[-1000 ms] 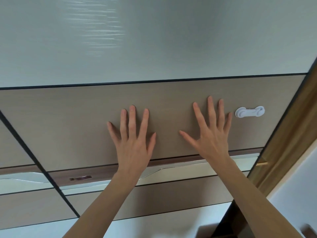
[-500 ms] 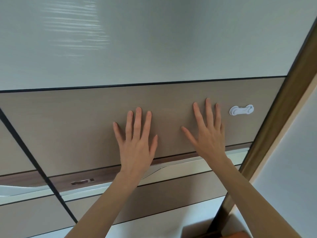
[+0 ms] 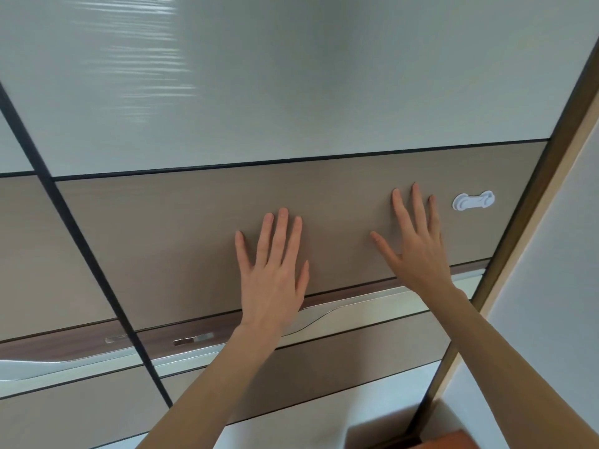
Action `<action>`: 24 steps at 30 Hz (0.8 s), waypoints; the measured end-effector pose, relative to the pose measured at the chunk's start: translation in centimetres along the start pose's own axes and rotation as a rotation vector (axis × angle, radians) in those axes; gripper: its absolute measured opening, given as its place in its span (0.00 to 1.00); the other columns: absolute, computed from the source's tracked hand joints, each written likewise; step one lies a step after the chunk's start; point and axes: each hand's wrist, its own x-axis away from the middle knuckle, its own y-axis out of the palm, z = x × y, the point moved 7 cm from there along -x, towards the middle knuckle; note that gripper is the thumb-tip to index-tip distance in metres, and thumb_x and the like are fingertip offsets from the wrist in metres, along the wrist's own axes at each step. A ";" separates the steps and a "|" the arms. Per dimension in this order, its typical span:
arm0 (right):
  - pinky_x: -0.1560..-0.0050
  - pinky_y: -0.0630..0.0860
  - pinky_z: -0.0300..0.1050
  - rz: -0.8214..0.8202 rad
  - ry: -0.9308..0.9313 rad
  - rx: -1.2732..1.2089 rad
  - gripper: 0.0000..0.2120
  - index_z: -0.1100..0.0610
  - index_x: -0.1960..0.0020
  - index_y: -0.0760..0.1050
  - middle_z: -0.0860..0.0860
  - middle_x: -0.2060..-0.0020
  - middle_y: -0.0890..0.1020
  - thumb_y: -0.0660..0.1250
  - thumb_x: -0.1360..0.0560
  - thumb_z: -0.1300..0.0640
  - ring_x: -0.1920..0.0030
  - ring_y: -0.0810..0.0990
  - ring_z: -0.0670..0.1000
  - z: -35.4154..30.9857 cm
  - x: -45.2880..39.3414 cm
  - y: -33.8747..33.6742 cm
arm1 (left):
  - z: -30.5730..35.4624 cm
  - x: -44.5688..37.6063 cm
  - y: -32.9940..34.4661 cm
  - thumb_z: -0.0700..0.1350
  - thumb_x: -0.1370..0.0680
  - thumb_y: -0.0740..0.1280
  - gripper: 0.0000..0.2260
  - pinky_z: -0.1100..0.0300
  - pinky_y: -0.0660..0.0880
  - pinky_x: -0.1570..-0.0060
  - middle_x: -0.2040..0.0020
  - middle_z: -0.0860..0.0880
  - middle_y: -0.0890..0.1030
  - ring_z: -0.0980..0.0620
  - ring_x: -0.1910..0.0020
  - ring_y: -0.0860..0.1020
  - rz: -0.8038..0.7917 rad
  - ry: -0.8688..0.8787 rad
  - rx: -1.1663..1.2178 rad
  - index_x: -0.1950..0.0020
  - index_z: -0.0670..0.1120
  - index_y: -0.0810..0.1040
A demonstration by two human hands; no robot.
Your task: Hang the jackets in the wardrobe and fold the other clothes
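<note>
Your left hand (image 3: 270,273) and right hand (image 3: 418,251) press spread flat on the door (image 3: 168,241); closing looks underway, so push toward 3 o'clock.

The wardrobe door (image 3: 162,241) has a matt taupe band with a fine wood-grain look across the middle of the frame. Above it, a glossy pale panel (image 3: 291,76) mirrors rippled light at the upper left. Below the band runs a dark wood-look strip (image 3: 350,294) and a shiny silvery metal-look handle rail (image 3: 340,314). The latch (image 3: 473,200) at right looks like smooth white plastic.
</note>
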 end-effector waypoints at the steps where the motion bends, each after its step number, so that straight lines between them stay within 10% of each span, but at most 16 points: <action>1: 0.23 0.60 0.68 -0.009 0.000 -0.008 0.40 0.42 0.15 0.43 0.45 0.15 0.42 0.56 0.19 0.30 0.16 0.44 0.61 0.4 -0.1 -0.1 | 0.2 -0.1 -0.1 0.55 0.15 0.60 0.34 0.30 0.50 0.22 0.14 0.45 0.48 0.44 0.15 0.48 -0.003 0.015 -0.004 0.14 0.47 0.50; 24: 0.21 0.61 0.60 0.083 0.134 0.302 0.32 0.55 0.20 0.68 0.54 0.23 0.72 0.56 0.17 0.37 0.21 0.67 0.58 -10.7 11.5 -13.1 | 0.5 2.1 -9.3 0.51 0.16 0.63 0.22 0.42 0.66 0.25 0.29 0.44 0.78 0.42 0.28 0.74 0.039 0.106 0.467 0.26 0.41 0.74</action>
